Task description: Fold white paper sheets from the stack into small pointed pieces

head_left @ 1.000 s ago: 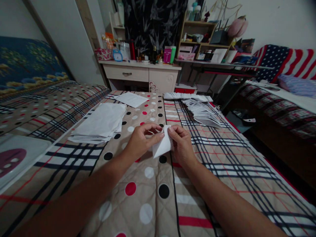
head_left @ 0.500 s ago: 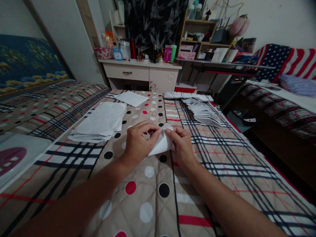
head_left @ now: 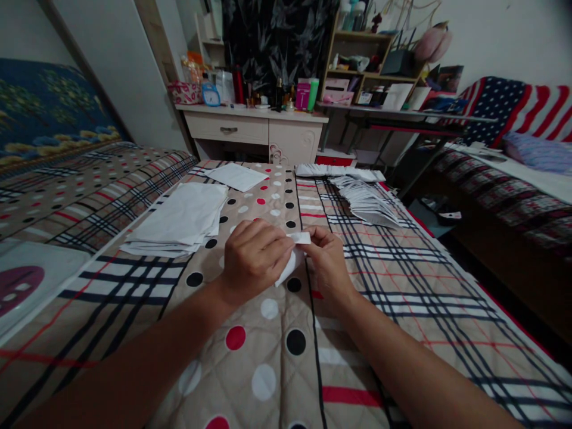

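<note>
Between my two hands is a small white paper piece (head_left: 290, 266), its upper edge folded over in a narrow strip. My left hand (head_left: 255, 257) is closed on its left side, knuckles up, hiding part of it. The thumb and fingers of my right hand (head_left: 326, 253) pinch the right end of the folded strip. Left of my hands lies a stack of white sheets (head_left: 179, 214), with a single white sheet (head_left: 236, 177) beyond it. To the right, a fanned row of folded white papers (head_left: 366, 202) rests beside a long white bundle (head_left: 339, 173).
A bed with a dotted and plaid cover (head_left: 268, 351) lies under everything. At the left edge is a clear plastic package (head_left: 49, 268) with a purple mark. Past the bed stand a white dresser (head_left: 227, 128) with bottles on top and a desk (head_left: 402, 113) with shelves.
My left hand has turned over, knuckles now up and fingers curled on the paper. The paper's top edge now shows as a folded strip. The view has shifted slightly.
</note>
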`<state>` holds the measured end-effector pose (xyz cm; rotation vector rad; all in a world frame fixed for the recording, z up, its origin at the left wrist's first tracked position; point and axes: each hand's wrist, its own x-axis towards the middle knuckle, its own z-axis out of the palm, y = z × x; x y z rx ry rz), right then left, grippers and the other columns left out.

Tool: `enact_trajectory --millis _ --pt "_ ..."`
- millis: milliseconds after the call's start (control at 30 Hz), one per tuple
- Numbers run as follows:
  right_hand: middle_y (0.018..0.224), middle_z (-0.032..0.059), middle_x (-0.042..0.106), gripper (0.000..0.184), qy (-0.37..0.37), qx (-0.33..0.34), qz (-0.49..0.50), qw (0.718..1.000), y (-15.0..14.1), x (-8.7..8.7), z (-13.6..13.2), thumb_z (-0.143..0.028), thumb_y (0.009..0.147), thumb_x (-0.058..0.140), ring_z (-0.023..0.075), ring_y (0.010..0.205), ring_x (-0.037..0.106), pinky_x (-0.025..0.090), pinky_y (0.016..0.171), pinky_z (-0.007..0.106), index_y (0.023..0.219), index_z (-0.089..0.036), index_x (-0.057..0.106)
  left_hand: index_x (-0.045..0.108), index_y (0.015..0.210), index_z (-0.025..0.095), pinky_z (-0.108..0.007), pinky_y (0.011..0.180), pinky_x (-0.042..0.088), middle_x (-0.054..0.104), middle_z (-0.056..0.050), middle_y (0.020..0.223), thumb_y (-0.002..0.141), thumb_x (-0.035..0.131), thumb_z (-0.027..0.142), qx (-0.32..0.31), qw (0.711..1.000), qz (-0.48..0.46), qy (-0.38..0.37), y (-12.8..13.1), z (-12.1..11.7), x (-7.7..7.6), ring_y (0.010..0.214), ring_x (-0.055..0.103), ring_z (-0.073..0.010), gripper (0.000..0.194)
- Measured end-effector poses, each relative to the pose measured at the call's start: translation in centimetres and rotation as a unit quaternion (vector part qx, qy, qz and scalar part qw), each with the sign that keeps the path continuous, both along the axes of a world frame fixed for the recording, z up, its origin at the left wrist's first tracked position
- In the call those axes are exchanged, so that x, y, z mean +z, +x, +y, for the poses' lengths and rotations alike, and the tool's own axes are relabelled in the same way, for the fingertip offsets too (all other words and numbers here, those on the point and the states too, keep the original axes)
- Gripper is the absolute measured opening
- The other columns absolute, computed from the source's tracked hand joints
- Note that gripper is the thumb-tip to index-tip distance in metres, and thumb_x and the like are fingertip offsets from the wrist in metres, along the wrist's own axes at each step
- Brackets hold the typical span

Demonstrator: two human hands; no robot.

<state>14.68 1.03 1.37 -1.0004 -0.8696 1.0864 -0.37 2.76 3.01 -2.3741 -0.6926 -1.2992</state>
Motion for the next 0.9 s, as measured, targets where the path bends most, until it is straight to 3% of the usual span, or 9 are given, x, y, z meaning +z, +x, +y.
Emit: enact_trajectory --millis 100,233,367,467,600,767,900 --pt "0.059 -0.0049 0.060 0.017 0.014 0.000 -0.023 1.000 0.3 0.2 0.1 -0.017 0.054 0.075 0.0094 0.054 0.048 0.037 0.053 0.022 0.063 -0.018 0.060 0.068 0.083 0.020 -0.035 0.074 0.043 0.071 -0.002 0.082 0.080 0.067 0.019 -0.007 0.999 -0.021 -0.042 0.1 0.1 0.0 0.081 0.061 -0.0197 0.003" --pt "0.062 -0.0037 0.063 0.014 0.038 -0.002 -0.049 0.998 0.6 0.3 0.2 -0.017 0.056 0.076 0.0101 0.055 0.051 0.038 0.053 0.022 0.065 -0.019 0.065 0.067 0.081 0.019 -0.034 0.080 0.047 0.071 -0.005 0.090 0.086 0.063 0.026 -0.047 0.972 -0.111 -0.200 0.5 0.2 0.0 0.087 0.064 -0.0186 0.009" --pt "0.069 -0.0004 0.069 0.010 0.053 0.004 -0.072 0.996 0.4 0.0 0.2 -0.020 0.061 0.076 0.0133 0.061 0.058 0.044 0.059 0.025 0.069 -0.020 0.070 0.064 0.083 0.017 -0.025 0.062 0.049 0.068 -0.001 0.074 0.081 0.067 0.027 -0.072 0.888 -0.227 -0.393 0.8 0.7 -0.3 0.068 0.064 -0.0140 0.011" --pt "0.073 0.0011 0.070 0.007 0.059 0.023 -0.081 0.995 0.5 -0.2 0.0 -0.026 0.071 0.072 0.0160 0.069 0.061 0.046 0.066 0.027 0.075 -0.021 0.074 0.067 0.081 0.016 -0.023 0.057 0.049 0.069 -0.001 0.071 0.076 0.071 0.028 -0.102 0.832 -0.269 -0.474 0.8 1.3 -0.5 0.064 0.064 -0.0134 0.014" --pt "0.073 0.0020 0.069 0.024 0.069 0.032 -0.088 0.993 0.8 -0.5 -0.1 -0.039 0.085 0.061 0.0172 0.072 0.060 0.045 0.071 0.029 0.079 -0.021 0.075 0.071 0.075 0.016 -0.024 0.065 0.052 0.072 -0.002 0.074 0.075 0.072 0.024 -0.095 0.839 -0.273 -0.461 0.6 1.7 -0.5 0.069 0.065 -0.0142 0.007" --pt "0.066 -0.0008 0.064 0.016 0.065 -0.001 -0.119 0.991 0.9 -0.3 -0.3 -0.034 0.075 0.074 0.0138 0.062 0.052 0.040 0.062 0.027 0.068 -0.020 0.070 0.071 0.072 0.017 -0.024 0.065 0.051 0.072 -0.001 0.071 0.075 0.072 0.024 -0.081 0.863 -0.239 -0.437 0.6 1.5 -0.1 0.067 0.065 -0.0137 0.007" --pt "0.058 -0.0018 0.059 0.020 0.091 -0.023 -0.184 0.979 0.7 0.2 -0.8 -0.033 0.078 0.070 0.0126 0.058 0.047 0.035 0.057 0.026 0.063 -0.019 0.068 0.073 0.069 0.017 -0.023 0.055 0.047 0.070 -0.001 0.064 0.075 0.071 0.031 -0.088 0.859 -0.164 -0.477 0.5 1.5 0.1 0.059 0.062 -0.0137 0.016"
